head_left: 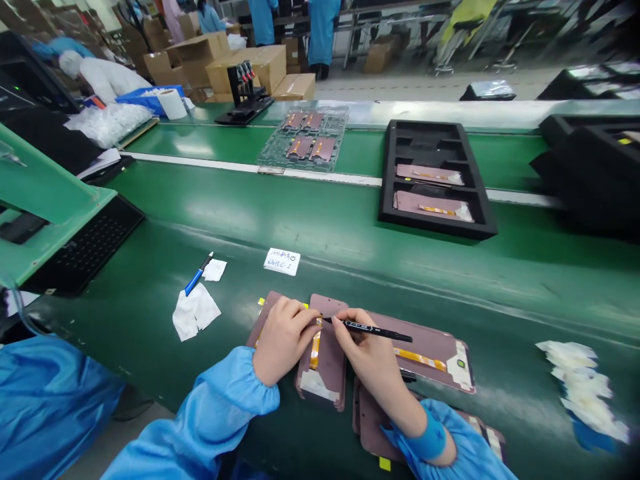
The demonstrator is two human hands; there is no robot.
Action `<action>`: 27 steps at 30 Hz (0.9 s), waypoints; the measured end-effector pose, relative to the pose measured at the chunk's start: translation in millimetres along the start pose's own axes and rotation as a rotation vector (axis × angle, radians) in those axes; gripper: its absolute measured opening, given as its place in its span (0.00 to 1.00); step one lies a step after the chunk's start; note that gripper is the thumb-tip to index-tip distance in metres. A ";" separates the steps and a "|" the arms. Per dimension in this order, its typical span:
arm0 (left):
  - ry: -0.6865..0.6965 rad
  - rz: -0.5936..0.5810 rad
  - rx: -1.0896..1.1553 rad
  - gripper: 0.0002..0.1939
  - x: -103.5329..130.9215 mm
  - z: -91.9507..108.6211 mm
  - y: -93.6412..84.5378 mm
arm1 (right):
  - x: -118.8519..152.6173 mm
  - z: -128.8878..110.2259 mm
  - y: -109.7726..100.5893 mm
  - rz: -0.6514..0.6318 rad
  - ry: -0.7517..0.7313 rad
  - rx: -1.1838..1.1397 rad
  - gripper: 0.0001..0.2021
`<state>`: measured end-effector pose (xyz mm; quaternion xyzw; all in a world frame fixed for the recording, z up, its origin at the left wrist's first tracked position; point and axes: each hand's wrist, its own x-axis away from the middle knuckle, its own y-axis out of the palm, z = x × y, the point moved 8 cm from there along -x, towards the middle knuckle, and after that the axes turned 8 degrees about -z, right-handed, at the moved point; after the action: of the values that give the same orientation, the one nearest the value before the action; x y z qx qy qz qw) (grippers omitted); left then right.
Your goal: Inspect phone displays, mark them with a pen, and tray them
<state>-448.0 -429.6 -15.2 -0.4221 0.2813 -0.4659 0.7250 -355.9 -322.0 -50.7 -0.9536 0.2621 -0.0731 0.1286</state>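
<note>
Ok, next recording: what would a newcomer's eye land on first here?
Probably the two bare hands at the lower middle: the right hand holds a black pen over a mauve panel, the left hand close to its tip. Beyond, right of centre, a black tray holds two similar panels. The broad green bench stretches beneath everything.

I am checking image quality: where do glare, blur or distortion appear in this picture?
Head view: soft glare streaks the glossy green worktable; head view: black foam trays at far right look smeared and stretched; head view: people in blue gowns behind look soft; head view: the slim black pen is clearer.
</note>
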 end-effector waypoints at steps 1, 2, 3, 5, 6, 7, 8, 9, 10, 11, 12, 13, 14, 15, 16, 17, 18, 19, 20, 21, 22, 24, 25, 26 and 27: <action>-0.009 -0.010 -0.002 0.09 -1.0 -1.5 3.6 | 0.0 0.3 0.1 0.000 -0.002 0.019 0.11; -0.019 -0.011 -0.002 0.09 -1.2 -3.0 5.5 | 0.0 0.1 0.1 -0.001 -0.005 0.039 0.11; -0.028 -0.009 -0.003 0.09 -0.8 -4.3 6.2 | 0.0 -0.6 0.2 -0.003 -0.011 0.059 0.10; -0.043 -0.004 -0.005 0.10 0.5 -5.8 6.3 | -0.1 -2.5 0.4 -0.006 -0.023 0.093 0.10; -0.048 -0.005 -0.006 0.09 1.0 -5.9 6.6 | -0.2 -3.5 0.3 -0.005 -0.028 0.106 0.10; -0.051 -0.006 -0.006 0.09 1.4 -5.8 6.9 | -0.2 -4.3 0.1 -0.003 -0.031 0.116 0.10; -0.052 -0.009 -0.005 0.09 1.5 -5.6 7.6 | -0.2 -5.0 0.0 -0.002 -0.031 0.123 0.09; -0.051 -0.012 -0.004 0.09 1.6 -5.3 8.4 | -0.1 -5.5 -0.2 -0.001 -0.030 0.127 0.09; -0.047 -0.012 -0.003 0.09 1.6 -4.9 9.1 | -0.2 -5.8 -0.2 -0.004 -0.029 0.128 0.09; -0.044 -0.010 -0.003 0.09 1.5 -4.8 9.5 | -0.2 -5.9 0.0 -0.008 -0.029 0.129 0.09; -0.042 -0.008 -0.004 0.09 1.5 -4.8 9.8 | -0.4 -6.2 0.1 -0.012 -0.030 0.131 0.10; -0.040 -0.005 -0.007 0.09 1.5 -4.8 9.9 | -0.5 -6.3 0.1 -0.015 -0.031 0.135 0.09; -0.040 -0.002 -0.009 0.09 1.6 -4.9 9.8 | -0.8 -6.4 0.2 -0.018 -0.033 0.138 0.09; -0.040 0.000 -0.012 0.09 1.6 -5.0 9.6 | -1.0 -6.5 0.2 -0.020 -0.036 0.142 0.09; -0.041 0.002 -0.015 0.09 1.7 -5.0 9.3 | -1.3 -6.7 0.1 -0.022 -0.038 0.143 0.09; -0.042 0.002 -0.017 0.09 1.8 -5.0 9.0 | -1.5 -6.8 0.0 -0.021 -0.041 0.143 0.09; -0.043 0.002 -0.019 0.09 2.0 -5.0 8.8 | -1.7 -6.9 0.0 -0.022 -0.045 0.141 0.09; -0.044 0.002 -0.020 0.09 2.1 -4.9 8.6 | -1.8 -6.9 -0.1 -0.019 -0.046 0.139 0.08; -0.044 0.001 -0.020 0.09 2.2 -4.8 8.6 | -1.8 -6.9 -0.2 -0.017 -0.048 0.135 0.08; -0.045 0.000 -0.020 0.09 2.3 -4.7 8.8 | -1.8 -6.6 -0.2 -0.013 -0.049 0.131 0.08; -0.045 -0.001 -0.020 0.09 2.3 -4.8 9.1 | -1.8 -6.3 0.2 -0.013 -0.049 0.128 0.08; -0.042 0.001 -0.022 0.09 2.0 -4.5 9.8 | -1.8 -5.8 1.2 -0.016 -0.049 0.122 0.08; -0.040 0.001 -0.023 0.09 1.8 -4.3 9.9 | -1.7 -5.7 1.6 -0.019 -0.049 0.118 0.08; -0.037 0.003 -0.025 0.09 1.7 -4.0 9.6 | -1.5 -5.7 1.8 -0.022 -0.045 0.108 0.08; -0.033 0.006 -0.023 0.09 1.9 -3.4 8.7 | -1.1 -5.7 1.1 -0.018 -0.037 0.089 0.08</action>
<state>-446.2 -430.7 -24.5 -0.4373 0.2760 -0.4532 0.7261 -358.5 -323.5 -45.7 -0.9504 0.2477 -0.0683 0.1752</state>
